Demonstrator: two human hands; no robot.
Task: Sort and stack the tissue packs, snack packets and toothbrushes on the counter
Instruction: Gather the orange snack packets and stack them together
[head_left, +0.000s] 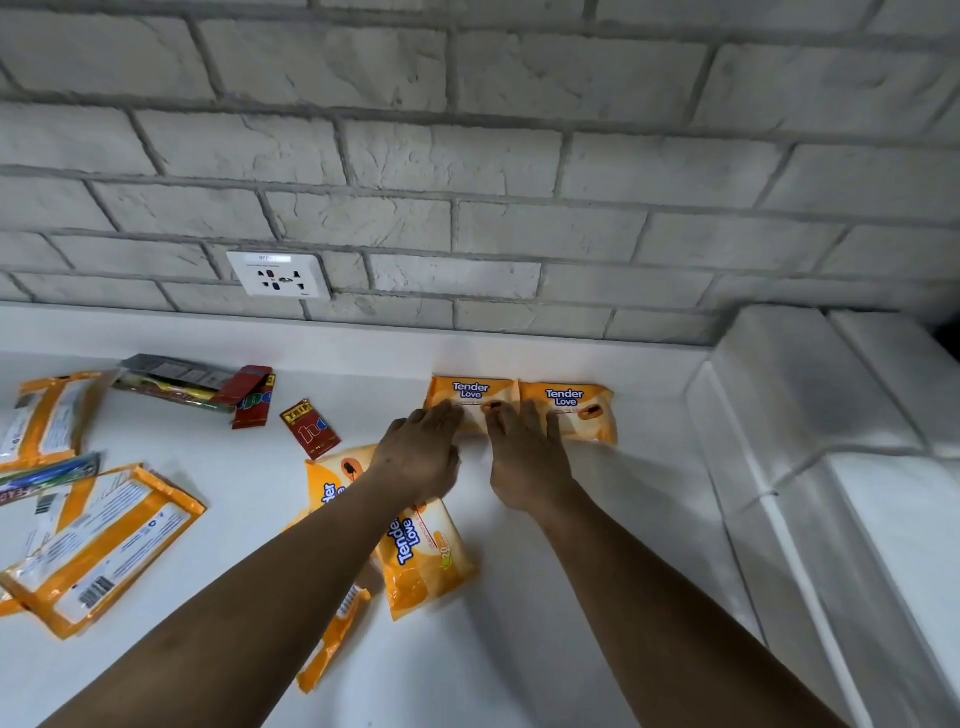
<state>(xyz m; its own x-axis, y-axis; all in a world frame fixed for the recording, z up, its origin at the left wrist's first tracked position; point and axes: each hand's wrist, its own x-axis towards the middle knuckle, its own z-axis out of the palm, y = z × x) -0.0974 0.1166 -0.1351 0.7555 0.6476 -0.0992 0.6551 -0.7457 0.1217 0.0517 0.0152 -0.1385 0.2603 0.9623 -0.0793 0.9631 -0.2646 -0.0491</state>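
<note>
Home counter (519, 649); whitewashed brick wall (467, 156); wall socket (280, 274).

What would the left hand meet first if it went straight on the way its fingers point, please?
The left hand rests its fingertips on the left Tender Love tissue pack, so it would push that first; right behind it stands the brick wall, which the pack seems to touch.

Left hand (421, 457) and right hand (524, 462), fingers straight, on two side-by-side tissue packs (569, 397); wall (519, 234) just behind

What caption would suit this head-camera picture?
Left hand and right hand touch two orange tissue packs by the wall.
</note>
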